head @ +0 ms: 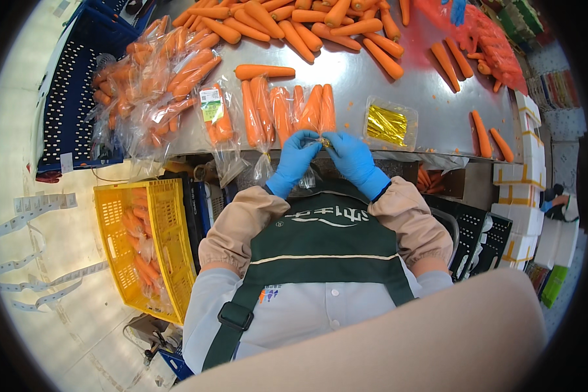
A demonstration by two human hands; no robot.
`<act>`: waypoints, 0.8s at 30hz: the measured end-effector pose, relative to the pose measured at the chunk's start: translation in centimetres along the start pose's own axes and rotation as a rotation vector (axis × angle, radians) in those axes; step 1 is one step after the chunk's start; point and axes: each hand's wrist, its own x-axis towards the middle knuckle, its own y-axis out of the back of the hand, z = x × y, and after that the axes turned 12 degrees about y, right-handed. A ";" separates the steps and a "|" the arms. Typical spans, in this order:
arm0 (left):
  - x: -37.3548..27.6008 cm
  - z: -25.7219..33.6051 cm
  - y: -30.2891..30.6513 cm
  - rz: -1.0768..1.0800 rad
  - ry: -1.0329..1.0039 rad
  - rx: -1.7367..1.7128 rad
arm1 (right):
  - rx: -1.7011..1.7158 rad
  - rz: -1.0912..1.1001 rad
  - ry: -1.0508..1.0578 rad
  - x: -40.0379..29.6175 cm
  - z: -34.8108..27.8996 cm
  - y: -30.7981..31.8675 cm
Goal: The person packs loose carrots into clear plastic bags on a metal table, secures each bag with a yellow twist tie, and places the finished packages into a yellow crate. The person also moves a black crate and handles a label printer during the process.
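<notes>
My left hand [294,159] and my right hand [354,159], both in blue gloves, meet at the table's front edge. Their fingertips pinch the gathered neck of a clear plastic bag of carrots [311,110]. A gold twist tie [326,143] shows at the fingers of my right hand; how far it is wound is hidden. Left of this bag lies another bagged bunch of carrots [258,110], its neck tied. Above them rests a single carrot [264,72]. A labelled bag of carrots [218,117] is farther left. To the right sits a clear plastic tray [411,115] of gold twist ties [386,125].
Loose carrots [294,29] are heaped at the back of the metal table [343,63]. Bagged carrots [147,78] pile up beside a blue crate [61,117]. A yellow crate [174,245] stands lower left. Another person's blue-gloved hand [456,12] is near red netting [500,54]. A blurred beige shape [372,338] crosses the foreground.
</notes>
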 end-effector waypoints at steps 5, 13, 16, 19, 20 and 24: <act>0.6 -0.4 0.3 0.000 0.094 0.024 | -0.279 -0.005 0.162 -1.3 0.6 -0.1; 0.6 0.5 0.1 -0.040 0.161 0.007 | -0.388 0.084 0.385 -0.6 1.0 0.8; 0.6 0.1 0.0 -0.041 0.212 -0.013 | -0.311 0.072 0.450 -0.6 2.1 0.5; 0.6 -0.1 -0.3 -0.044 0.128 0.033 | -0.168 0.091 0.375 -0.6 2.4 0.5; 0.7 -0.3 -0.3 -0.052 0.097 0.036 | -0.135 0.109 0.314 -0.8 2.3 0.0; 0.0 -1.2 -1.4 -0.010 -0.044 0.037 | 0.966 0.231 -0.583 -1.5 0.7 -1.8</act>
